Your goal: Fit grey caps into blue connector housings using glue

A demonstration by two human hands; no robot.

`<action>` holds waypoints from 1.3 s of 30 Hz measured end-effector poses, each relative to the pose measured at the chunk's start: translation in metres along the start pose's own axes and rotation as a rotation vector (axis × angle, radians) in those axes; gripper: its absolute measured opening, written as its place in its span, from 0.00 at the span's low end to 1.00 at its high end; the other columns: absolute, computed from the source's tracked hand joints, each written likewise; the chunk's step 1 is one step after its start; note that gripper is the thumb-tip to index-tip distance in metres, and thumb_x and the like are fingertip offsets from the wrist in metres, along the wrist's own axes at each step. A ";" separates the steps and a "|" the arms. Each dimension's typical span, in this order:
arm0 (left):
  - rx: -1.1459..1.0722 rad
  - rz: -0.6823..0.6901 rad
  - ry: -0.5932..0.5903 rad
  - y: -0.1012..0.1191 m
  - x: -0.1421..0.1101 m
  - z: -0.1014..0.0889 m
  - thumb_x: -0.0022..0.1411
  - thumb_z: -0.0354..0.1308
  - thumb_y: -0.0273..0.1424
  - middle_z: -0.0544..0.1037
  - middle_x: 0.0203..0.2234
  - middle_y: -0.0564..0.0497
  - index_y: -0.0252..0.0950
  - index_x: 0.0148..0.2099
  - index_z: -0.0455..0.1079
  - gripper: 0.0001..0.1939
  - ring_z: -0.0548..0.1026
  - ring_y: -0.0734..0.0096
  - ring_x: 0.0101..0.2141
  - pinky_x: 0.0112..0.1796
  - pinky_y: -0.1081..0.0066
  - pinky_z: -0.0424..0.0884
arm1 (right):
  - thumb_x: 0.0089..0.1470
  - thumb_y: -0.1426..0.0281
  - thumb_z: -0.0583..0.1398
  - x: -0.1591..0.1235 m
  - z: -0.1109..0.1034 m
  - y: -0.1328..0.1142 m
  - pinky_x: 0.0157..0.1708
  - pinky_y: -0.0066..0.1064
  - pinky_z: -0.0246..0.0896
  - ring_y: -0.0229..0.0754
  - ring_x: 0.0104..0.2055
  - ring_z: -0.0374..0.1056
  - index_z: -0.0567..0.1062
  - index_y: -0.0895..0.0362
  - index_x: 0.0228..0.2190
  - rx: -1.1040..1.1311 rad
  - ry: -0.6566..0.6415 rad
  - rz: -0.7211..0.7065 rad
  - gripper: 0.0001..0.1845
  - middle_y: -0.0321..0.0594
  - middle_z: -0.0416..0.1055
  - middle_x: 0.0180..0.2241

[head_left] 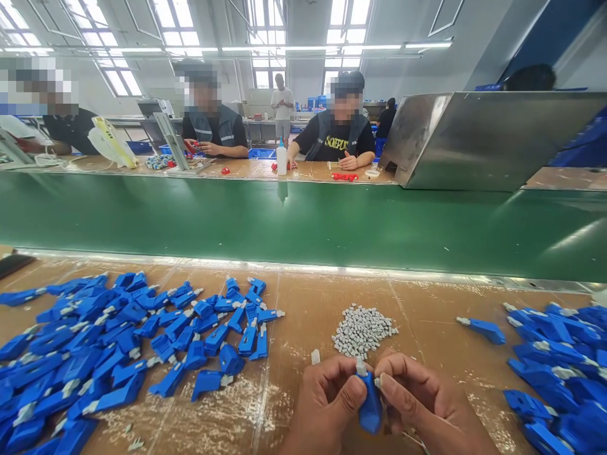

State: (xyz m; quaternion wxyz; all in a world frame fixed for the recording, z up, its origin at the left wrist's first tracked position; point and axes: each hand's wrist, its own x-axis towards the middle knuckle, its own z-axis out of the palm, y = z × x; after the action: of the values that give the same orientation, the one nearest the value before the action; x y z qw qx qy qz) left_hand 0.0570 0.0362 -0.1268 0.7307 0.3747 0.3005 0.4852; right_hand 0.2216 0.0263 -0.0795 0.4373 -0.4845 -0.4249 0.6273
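Observation:
In the lower middle, my left hand is closed round a blue plastic part with a whitish tip pointing up. My right hand is pinched at that part's right side, a tiny pale piece showing between thumb and forefinger. Just beyond my hands lies a heap of small grey-white pieces. Blue parts with pale tips are piled on the left and on the right. My fingers partly hide the held part.
A green conveyor belt runs across, beyond my brown tabletop. On its far side co-workers sit with red parts and a white bottle. A metal housing spans the belt's far side at right.

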 end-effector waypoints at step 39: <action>0.117 0.042 -0.095 0.023 -0.014 0.013 0.66 0.64 0.54 0.82 0.30 0.44 0.33 0.44 0.82 0.27 0.79 0.65 0.30 0.31 0.71 0.71 | 0.43 0.51 0.79 -0.003 0.004 0.013 0.30 0.28 0.70 0.38 0.29 0.72 0.91 0.47 0.41 0.235 -0.058 0.102 0.24 0.38 0.78 0.32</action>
State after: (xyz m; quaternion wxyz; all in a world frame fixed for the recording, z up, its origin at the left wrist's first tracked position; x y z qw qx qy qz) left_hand 0.0516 0.0249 -0.0995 0.7107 0.4454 0.2854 0.4637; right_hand 0.2166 0.0194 -0.0907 0.4460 -0.4325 -0.3358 0.7080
